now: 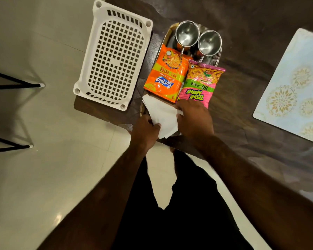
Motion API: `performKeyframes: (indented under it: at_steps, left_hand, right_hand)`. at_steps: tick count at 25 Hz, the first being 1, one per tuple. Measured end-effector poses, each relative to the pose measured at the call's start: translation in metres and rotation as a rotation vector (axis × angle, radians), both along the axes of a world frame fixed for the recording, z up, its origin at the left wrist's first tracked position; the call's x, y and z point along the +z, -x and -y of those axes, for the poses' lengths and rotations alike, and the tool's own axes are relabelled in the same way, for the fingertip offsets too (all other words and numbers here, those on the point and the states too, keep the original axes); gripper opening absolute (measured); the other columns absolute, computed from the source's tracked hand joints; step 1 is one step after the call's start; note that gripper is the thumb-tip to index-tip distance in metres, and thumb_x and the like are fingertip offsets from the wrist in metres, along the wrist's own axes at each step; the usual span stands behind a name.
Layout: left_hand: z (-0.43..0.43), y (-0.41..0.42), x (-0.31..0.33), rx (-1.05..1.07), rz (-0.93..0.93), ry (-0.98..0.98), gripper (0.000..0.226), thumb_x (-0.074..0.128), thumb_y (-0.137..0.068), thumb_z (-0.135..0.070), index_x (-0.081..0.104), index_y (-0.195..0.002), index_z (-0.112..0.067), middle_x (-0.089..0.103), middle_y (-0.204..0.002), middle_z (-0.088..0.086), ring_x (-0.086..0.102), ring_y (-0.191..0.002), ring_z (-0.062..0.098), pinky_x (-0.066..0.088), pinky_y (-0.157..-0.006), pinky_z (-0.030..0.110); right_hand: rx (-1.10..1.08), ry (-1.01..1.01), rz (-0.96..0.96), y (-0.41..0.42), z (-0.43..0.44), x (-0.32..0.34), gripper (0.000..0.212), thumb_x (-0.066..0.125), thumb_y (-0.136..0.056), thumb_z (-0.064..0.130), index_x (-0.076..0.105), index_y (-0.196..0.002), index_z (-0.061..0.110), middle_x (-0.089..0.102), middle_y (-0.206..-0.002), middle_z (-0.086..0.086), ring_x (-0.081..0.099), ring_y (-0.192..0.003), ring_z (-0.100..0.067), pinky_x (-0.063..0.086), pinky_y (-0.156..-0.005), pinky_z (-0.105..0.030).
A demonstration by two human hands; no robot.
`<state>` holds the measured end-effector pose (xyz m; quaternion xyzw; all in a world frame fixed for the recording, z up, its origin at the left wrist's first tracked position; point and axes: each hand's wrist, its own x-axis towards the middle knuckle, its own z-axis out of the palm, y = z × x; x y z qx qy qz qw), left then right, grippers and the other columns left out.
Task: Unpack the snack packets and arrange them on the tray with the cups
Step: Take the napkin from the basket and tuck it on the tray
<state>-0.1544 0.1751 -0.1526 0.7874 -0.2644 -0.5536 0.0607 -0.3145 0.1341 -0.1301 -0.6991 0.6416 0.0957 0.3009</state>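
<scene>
Left hand (145, 130) and right hand (193, 120) each pinch the white napkin (163, 114); best lay it flat on the steel tray (168, 32), just short of the Kurkure packet (167, 73)

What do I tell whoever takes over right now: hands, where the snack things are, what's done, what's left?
Left hand: grips the white paper over the tray's near end.
Right hand: pinches the same paper's other edge.
Orange packet and pink packet: side by side on the tray, just before the steel cups at its far end.
White basket: left of the tray.
Done: both packets on the tray.
Left: probably just placing the paper.
</scene>
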Motion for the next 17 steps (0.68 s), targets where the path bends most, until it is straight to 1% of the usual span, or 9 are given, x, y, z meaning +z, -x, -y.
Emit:
performKeyframes:
  at_steps: [5,7,8,10,11,12,13,15,17]
  left_hand:
    - [0.001,0.005,-0.006,-0.031,0.001,-0.013,0.025,0.070,-0.088,-0.030,0.054,-0.103,-0.017,0.070,-0.103,0.007,0.074,-0.083,0.029,0.063,-0.073,0.048]
    - [0.002,0.004,-0.005,-0.133,0.063,0.005,0.032,0.070,-0.087,-0.036,0.053,-0.106,-0.017,0.068,-0.102,0.004,0.073,-0.087,0.028,0.062,-0.076,0.049]
    - [0.003,0.002,-0.003,-0.189,0.105,0.019,0.034,0.071,-0.086,-0.039,0.054,-0.106,-0.017,0.068,-0.099,0.002,0.072,-0.086,0.027,0.062,-0.076,0.048]
    - [0.004,-0.009,0.005,-0.180,0.132,0.062,0.030,0.070,-0.085,-0.044,0.060,-0.092,-0.017,0.070,-0.084,0.001,0.073,-0.071,0.022,0.063,-0.069,0.047]
    - [0.004,-0.018,0.010,-0.090,0.124,0.075,0.028,0.068,-0.086,-0.044,0.062,-0.083,-0.017,0.071,-0.077,0.003,0.072,-0.060,0.020,0.063,-0.064,0.046]
    - [0.006,-0.030,0.015,0.054,0.116,0.066,0.029,0.066,-0.087,-0.045,0.062,-0.080,-0.017,0.072,-0.075,0.006,0.070,-0.053,0.018,0.063,-0.060,0.044]
    - [0.007,-0.043,0.019,0.238,0.101,0.040,0.029,0.064,-0.088,-0.045,0.062,-0.084,-0.017,0.072,-0.079,0.008,0.069,-0.052,0.020,0.063,-0.057,0.042]
    - [0.014,-0.073,0.027,0.589,0.042,-0.009,0.030,0.063,-0.089,-0.045,0.061,-0.097,-0.016,0.068,-0.088,0.011,0.069,-0.063,0.026,0.061,-0.057,0.042]
    - [0.024,-0.100,0.029,0.734,-0.033,-0.011,0.033,0.062,-0.091,-0.045,0.061,-0.110,-0.017,0.064,-0.090,0.008,0.068,-0.070,0.029,0.061,-0.062,0.042]
  right_hand:
    - [0.026,0.032,-0.082,-0.002,-0.004,-0.003,0.037,0.061,-0.095,0.010,0.068,-0.130,0.018,0.068,-0.124,-0.008,0.061,-0.117,-0.035,0.050,-0.097,-0.043]
    - [0.028,0.027,-0.106,-0.003,-0.005,-0.003,0.037,0.061,-0.096,0.012,0.067,-0.132,0.018,0.065,-0.127,-0.008,0.060,-0.119,-0.035,0.049,-0.097,-0.043]
    - [0.030,0.031,-0.120,-0.004,-0.006,-0.003,0.038,0.060,-0.096,0.013,0.066,-0.133,0.018,0.064,-0.127,-0.009,0.059,-0.120,-0.035,0.048,-0.098,-0.043]
    - [0.018,0.049,-0.150,-0.007,-0.005,-0.001,0.038,0.059,-0.098,0.015,0.065,-0.134,0.020,0.062,-0.128,-0.008,0.058,-0.121,-0.035,0.046,-0.098,-0.043]
    - [0.008,0.054,-0.154,-0.009,-0.005,0.001,0.037,0.057,-0.099,0.015,0.066,-0.135,0.021,0.062,-0.128,-0.008,0.058,-0.122,-0.034,0.045,-0.099,-0.043]
    - [0.002,0.056,-0.150,-0.011,-0.004,0.003,0.037,0.057,-0.100,0.016,0.066,-0.135,0.022,0.062,-0.129,-0.007,0.058,-0.122,-0.033,0.045,-0.101,-0.044]
    - [0.000,0.053,-0.143,-0.013,-0.004,0.005,0.037,0.056,-0.100,0.016,0.066,-0.136,0.023,0.062,-0.129,-0.006,0.058,-0.123,-0.033,0.046,-0.102,-0.044]
    - [0.011,0.036,-0.129,-0.016,-0.001,0.008,0.038,0.057,-0.101,0.017,0.066,-0.136,0.025,0.062,-0.130,-0.005,0.058,-0.125,-0.032,0.045,-0.104,-0.043]
    - [0.025,0.006,-0.121,-0.018,0.003,0.008,0.038,0.058,-0.100,0.016,0.067,-0.136,0.026,0.063,-0.133,-0.003,0.059,-0.127,-0.031,0.045,-0.106,-0.043]
